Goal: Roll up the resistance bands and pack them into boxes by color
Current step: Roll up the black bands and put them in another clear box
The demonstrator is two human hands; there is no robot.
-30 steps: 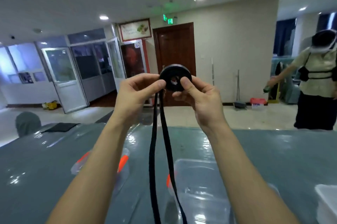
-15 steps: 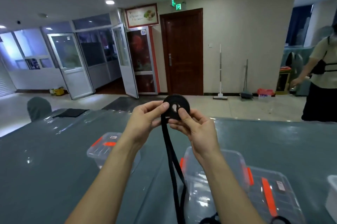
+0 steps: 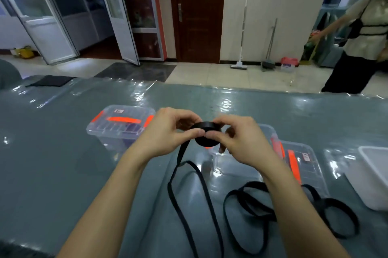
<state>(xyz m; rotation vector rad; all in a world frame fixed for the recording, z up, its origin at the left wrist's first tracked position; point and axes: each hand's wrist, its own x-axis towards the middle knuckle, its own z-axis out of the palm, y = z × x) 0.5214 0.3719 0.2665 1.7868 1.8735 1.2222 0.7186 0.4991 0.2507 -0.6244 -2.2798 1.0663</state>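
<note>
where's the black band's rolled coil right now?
Head view, centre: the coil is pinched between the left hand and right hand above the table, right of the lidded clear box.

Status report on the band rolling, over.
Left hand and right hand pinching black roll. Tail trailing to table, unwound. More black bands loose there; nothing in the way.

The left hand (image 3: 168, 134) and right hand (image 3: 243, 142) are bare with short nails; left forearm (image 3: 109, 201) and right forearm (image 3: 298, 211) are bare too
</note>
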